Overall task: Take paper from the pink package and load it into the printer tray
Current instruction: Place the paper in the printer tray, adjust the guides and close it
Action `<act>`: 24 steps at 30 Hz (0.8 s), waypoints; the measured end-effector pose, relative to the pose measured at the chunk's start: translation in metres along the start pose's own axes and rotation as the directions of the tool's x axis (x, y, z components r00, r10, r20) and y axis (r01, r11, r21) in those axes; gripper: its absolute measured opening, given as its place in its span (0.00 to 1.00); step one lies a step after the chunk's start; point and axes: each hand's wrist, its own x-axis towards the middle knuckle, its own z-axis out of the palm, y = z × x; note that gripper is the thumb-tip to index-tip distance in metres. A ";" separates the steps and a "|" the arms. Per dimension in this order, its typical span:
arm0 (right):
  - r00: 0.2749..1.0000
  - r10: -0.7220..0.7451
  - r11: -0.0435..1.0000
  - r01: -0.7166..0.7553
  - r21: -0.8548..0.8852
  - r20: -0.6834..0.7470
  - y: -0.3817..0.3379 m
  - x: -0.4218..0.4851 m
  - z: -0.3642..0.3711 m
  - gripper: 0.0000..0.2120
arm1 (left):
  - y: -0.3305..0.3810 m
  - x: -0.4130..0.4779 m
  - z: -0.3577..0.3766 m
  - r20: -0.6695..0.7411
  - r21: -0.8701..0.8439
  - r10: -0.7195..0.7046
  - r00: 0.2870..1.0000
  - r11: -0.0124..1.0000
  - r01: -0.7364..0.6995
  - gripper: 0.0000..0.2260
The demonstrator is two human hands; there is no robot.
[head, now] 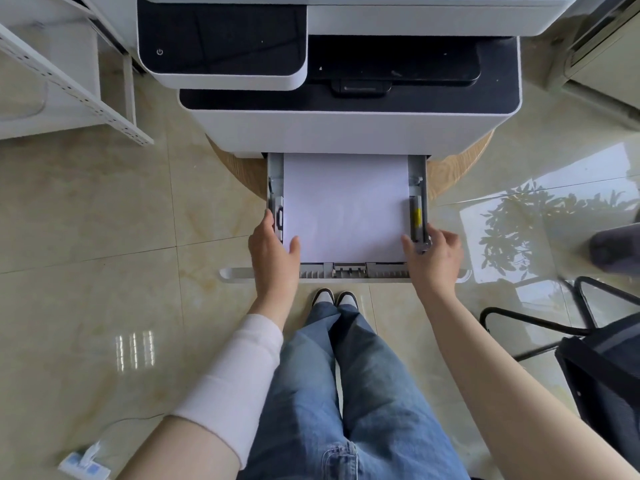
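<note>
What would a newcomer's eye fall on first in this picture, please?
First, the white paper lying flat in the open tray, pulled out from the printer at centre. Next, the left hand and right hand, one at each near corner of the tray, thumbs on the paper. At far right, a glossy patch of floor mirrors a leafy plant.

Pale pink sleeve (pixel 242 372), blue jeans (pixel 349 393), black-and-white shoes (pixel 334 297).

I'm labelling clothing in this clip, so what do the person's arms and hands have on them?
The left hand and right hand are bare: no gloves, rings or watch visible. The left forearm wears a pale pink sleeve from below the wrist to near the elbow. The right arm is uncovered.
</note>
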 end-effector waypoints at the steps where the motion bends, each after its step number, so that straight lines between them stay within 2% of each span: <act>1: 1.000 -0.007 1.000 0.007 -0.001 -0.028 0.000 0.002 0.000 0.22 | -0.002 0.003 0.000 0.000 -0.001 -0.022 1.000 1.000 0.022 0.25; 4: 0.998 -0.027 1.000 0.027 -0.009 -0.064 -0.002 0.008 0.003 0.16 | -0.003 0.009 0.001 -0.004 0.026 -0.040 0.999 0.999 0.040 0.21; 9: 0.997 0.059 0.997 -0.057 0.051 -0.044 -0.006 0.017 0.006 0.16 | -0.002 0.014 -0.001 -0.037 0.019 -0.029 0.999 0.999 0.029 0.16; 17: 0.997 0.080 0.993 -0.079 0.089 -0.017 -0.009 0.015 0.007 0.15 | -0.002 0.014 -0.002 -0.002 0.022 -0.024 1.000 0.999 0.024 0.16; 24: 0.997 0.066 0.996 -0.067 0.052 0.029 -0.005 0.023 0.000 0.15 | -0.002 0.015 -0.004 0.001 0.051 -0.002 1.000 0.999 0.002 0.15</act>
